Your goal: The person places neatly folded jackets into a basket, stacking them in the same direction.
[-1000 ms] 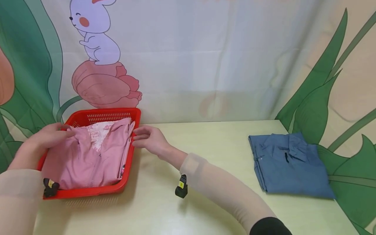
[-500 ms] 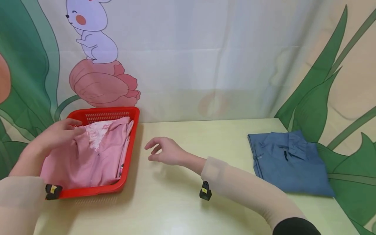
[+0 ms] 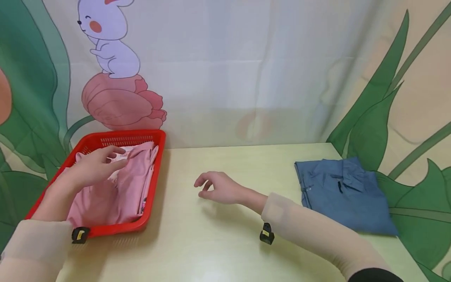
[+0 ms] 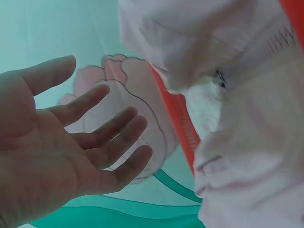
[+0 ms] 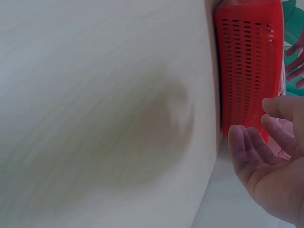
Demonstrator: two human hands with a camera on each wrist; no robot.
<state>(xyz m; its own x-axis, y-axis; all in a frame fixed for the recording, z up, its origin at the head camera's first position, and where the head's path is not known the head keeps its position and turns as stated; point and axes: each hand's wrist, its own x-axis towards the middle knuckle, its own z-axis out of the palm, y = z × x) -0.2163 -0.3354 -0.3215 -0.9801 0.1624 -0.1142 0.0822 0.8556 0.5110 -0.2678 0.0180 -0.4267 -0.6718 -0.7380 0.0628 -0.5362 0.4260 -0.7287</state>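
Note:
A folded pink zip jacket (image 3: 131,188) with a white printed lining lies in a red plastic basket (image 3: 146,213) at the left of the table. Above the jacket hovers my left hand (image 3: 93,166), its fingers loosely bent around nothing; the left wrist view shows its palm (image 4: 52,156) apart from the cloth. My right hand (image 3: 222,188) is held over the table to the right of the basket, fingers relaxed and holding nothing. In the right wrist view that hand (image 5: 273,164) appears near the basket's slotted side wall (image 5: 247,71).
A folded blue collared garment (image 3: 347,199) lies at the table's right side. Behind the light wooden table (image 3: 225,243) hangs a curtain (image 3: 211,78) printed with a rabbit and plants. A small black device (image 3: 266,234) hangs below the right wrist.
My right hand has moved away from the basket's right rim, toward the right and nearer to me. My left hand has come off the basket's left side and shifted rightward over the jacket.

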